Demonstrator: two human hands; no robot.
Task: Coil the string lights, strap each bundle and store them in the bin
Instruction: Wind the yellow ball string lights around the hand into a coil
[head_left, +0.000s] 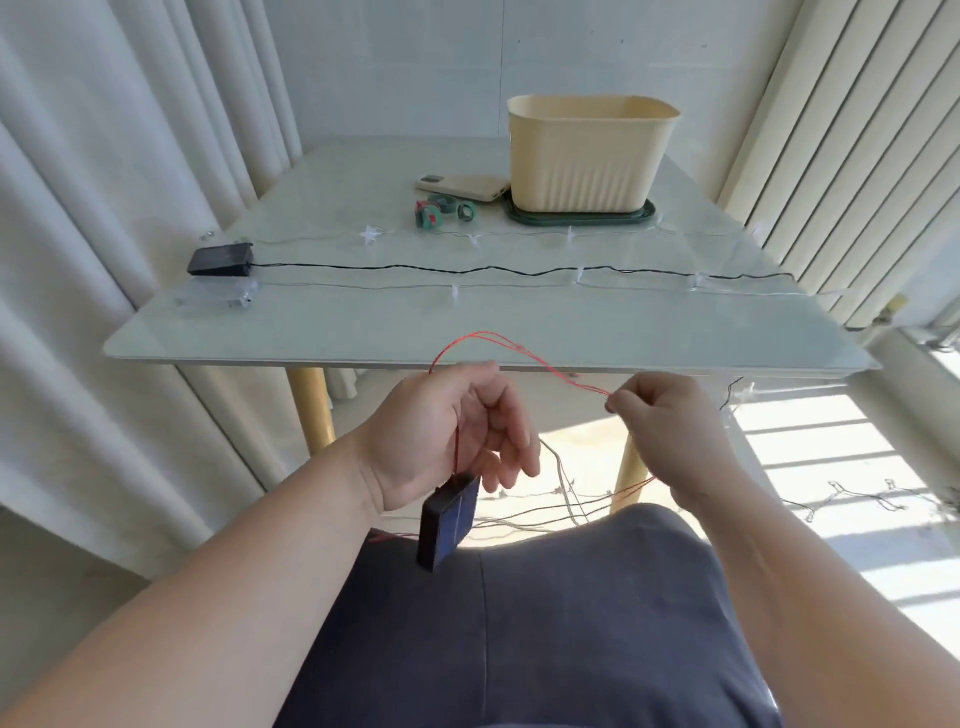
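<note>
Red light string (483, 333): loop arcs between my hands, just off the table's (363, 325) near edge. My left hand (447, 431) grips it, solar panel (449, 525) dangling below; right hand (670, 415) pinches it. Bin (587, 156) far right, strap rolls (434, 213) to its left.

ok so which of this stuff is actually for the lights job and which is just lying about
Job: thin red light string with dark solar panel, black string with black battery box, clear star-light string, green strap rolls, cream ribbed plastic bin.
Lying about: flat cream phone.
</note>
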